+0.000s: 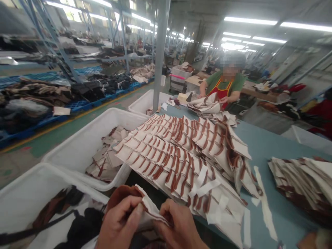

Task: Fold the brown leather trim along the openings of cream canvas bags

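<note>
Close in front of me, my left hand (123, 219) and my right hand (178, 223) both pinch the edge of one cream and brown fabric piece (149, 204). Its brown side curls up behind my left fingers, while the cream edge stretches between the two hands. The lower part of the piece is hidden by my hands. Just beyond, overlapping rows of cream pieces with brown edges (158, 148) lie spread on the blue-green table (261, 138). White strips (204, 183) rest across the nearest rows.
White bins (85, 133) with fabric pieces stand at the left against the table. A stack of cream and brown pieces (303, 183) lies at the right. Across the table, a person in a red apron (223, 88) handles similar pieces. A grey post (160, 52) rises beyond the bins.
</note>
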The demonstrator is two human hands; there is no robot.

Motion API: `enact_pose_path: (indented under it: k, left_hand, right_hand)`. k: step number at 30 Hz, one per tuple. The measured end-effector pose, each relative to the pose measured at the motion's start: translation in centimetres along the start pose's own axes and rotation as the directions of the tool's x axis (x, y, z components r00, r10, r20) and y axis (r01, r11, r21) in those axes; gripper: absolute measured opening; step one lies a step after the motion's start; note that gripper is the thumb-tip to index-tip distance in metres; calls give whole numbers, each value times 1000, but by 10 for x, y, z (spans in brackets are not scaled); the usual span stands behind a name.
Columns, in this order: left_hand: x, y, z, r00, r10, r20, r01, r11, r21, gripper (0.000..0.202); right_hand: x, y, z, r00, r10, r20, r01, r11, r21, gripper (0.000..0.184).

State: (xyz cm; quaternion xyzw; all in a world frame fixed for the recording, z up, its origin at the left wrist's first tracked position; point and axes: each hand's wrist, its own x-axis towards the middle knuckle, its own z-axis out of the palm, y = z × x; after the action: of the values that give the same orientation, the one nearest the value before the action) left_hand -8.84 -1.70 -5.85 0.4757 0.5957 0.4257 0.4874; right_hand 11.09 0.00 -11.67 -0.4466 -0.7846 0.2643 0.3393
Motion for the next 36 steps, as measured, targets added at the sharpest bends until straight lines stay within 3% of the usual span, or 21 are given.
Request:
enact_pose_path:
  k: [2, 8, 14, 19, 24, 28, 32, 36]
  left_hand:
    - [3, 2, -10, 1000, -21, -6, 21, 999, -31, 40]
    - [9, 1, -29, 985, -81, 150, 88, 995, -40, 42]
    - [14, 3, -21, 980, -67, 186, 61, 997, 40, 41]
    - [24, 4, -9, 996, 63, 69, -71, 989, 132, 31]
    - [34, -1, -1, 980, -156, 124, 169, 980, -106, 38]
    - [40, 2, 1, 969, -198, 149, 214, 972, -97, 41]
    - [40, 0, 1, 983, -129, 131, 131, 991, -7, 38]
    - [25, -25, 9, 987, 79, 140, -123, 932, 342, 34]
  right_hand:
    - [13, -10, -4, 998, -39, -41, 38, 999, -19, 21]
    - [32, -24, -12, 990, -119, -74, 114, 991, -71, 32]
    - [23, -20, -13, 987, -51, -153, 43, 998, -52, 30]
    - [11, -24, -2, 992, 52, -119, -49, 998, 29, 25]
    - [9, -17, -4, 979, 192, -67, -185, 978, 94, 16]
    - [13, -9, -15, 975, 216, -46, -213, 974, 76, 12]
    - [2, -8, -12, 968, 252, -5, -251, 965, 73, 10]
    - [-28, -13, -11, 929, 353, 114, -361, 930, 69, 16]
